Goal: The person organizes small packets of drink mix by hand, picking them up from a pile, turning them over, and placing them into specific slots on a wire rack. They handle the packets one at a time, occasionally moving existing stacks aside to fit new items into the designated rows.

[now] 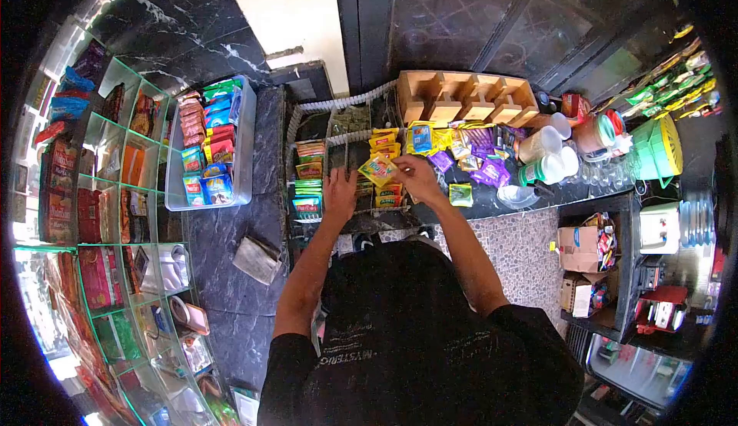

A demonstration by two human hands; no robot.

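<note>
A yellow sachet [377,169] is pinched at its right edge by my right hand [417,179], tilted above a divided rack with pale edges [332,140]. My left hand [340,194] lies over the rack's front middle part, fingers stretched out, holding nothing that I can see. Left of it, brown sachets [310,171] and green-and-white sachets [307,200] fill compartments. Behind the held sachet stand more yellow sachets [384,143]. Green-and-orange sachets [388,195] sit in the compartment beneath my right hand, partly covered.
A clear plastic bin [244,145] of sachets stands left. Loose purple packets [490,172] and a blue-and-yellow pack [420,138] lie right of the rack, before a wooden divided box [469,97]. Jars [542,145] and a green container [652,151] stand farther right. Glass shelving [115,249] borders the left.
</note>
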